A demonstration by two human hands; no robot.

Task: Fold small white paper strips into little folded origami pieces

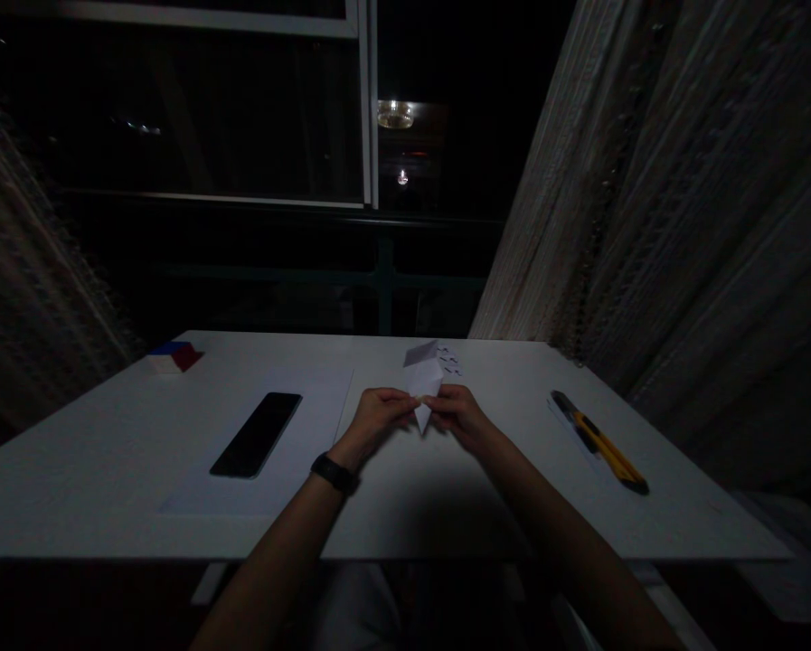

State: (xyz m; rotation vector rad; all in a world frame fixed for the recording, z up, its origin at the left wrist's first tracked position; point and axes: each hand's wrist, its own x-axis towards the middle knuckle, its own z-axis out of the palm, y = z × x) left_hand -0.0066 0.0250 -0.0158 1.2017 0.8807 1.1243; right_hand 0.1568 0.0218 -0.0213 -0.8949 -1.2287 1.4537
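Paper (425, 373), folded to a sharp tip, is pinched by the curled left hand (380, 413) and right hand (462, 414), near each other over the worktop (506, 384), between smartphone (256, 436) and yellow-and-black utility knife (607, 450).

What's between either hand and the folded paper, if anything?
Nothing visible: the left hand and right hand both pinch the paper near its lower point. The phone lies off to the left and the cutter off to the right, neither in between.
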